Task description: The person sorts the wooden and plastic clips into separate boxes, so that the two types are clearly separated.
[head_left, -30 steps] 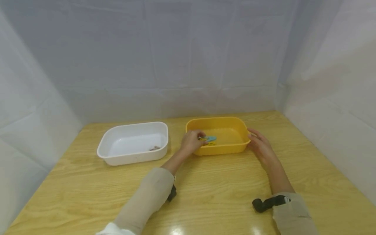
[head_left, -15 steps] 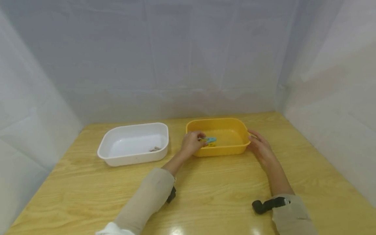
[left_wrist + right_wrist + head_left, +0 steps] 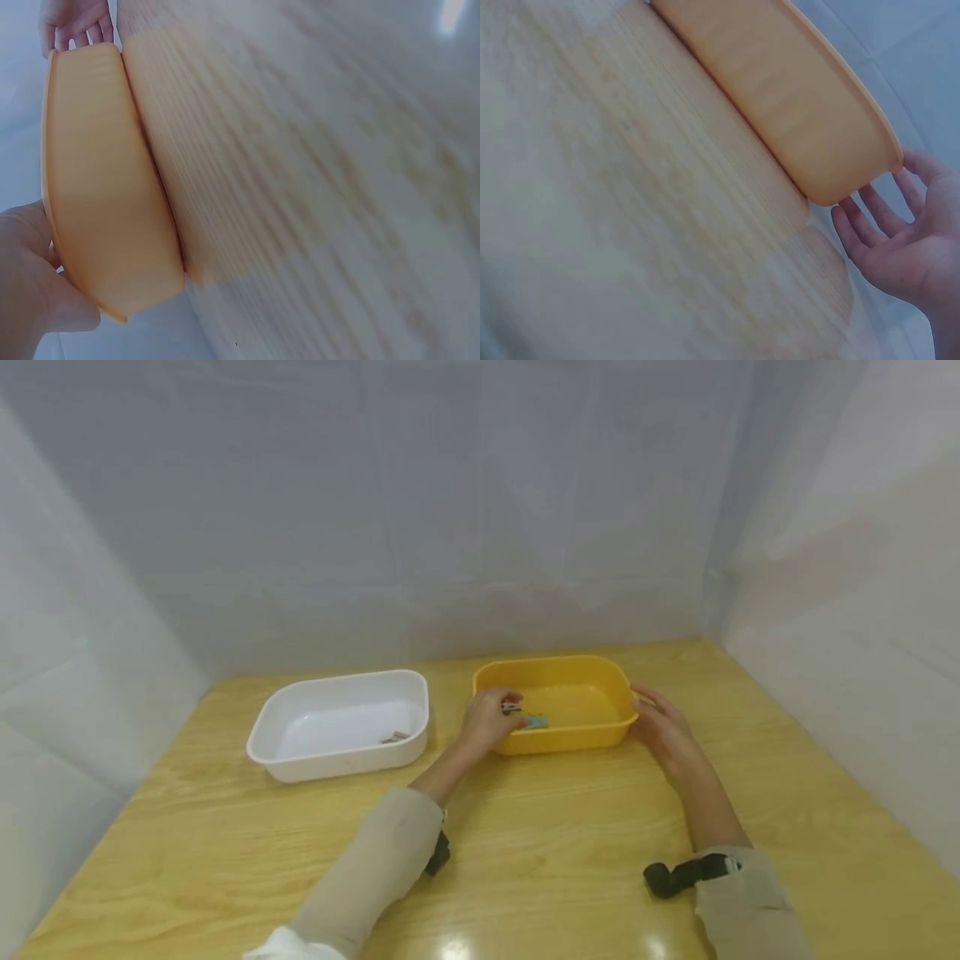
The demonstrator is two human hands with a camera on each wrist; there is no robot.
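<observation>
A yellow tub stands on the wooden table. My left hand reaches over its near left rim with the fingers curled, pinching a small blue item just inside. A tiny grey and red bit shows by the fingertips. My right hand lies open against the tub's right end. The right wrist view shows this right hand with straight fingers touching the yellow tub at its corner. In the left wrist view my left hand is at the rim of the yellow tub.
A white tub sits to the left of the yellow one, with a small brown piece inside. Pale sheeting walls in the table at the back and on both sides. Small black cameras are strapped to both wrists.
My left hand has edged a little farther over the yellow tub's rim and the blue item sits lower inside. The right hand stays at the tub's right end.
</observation>
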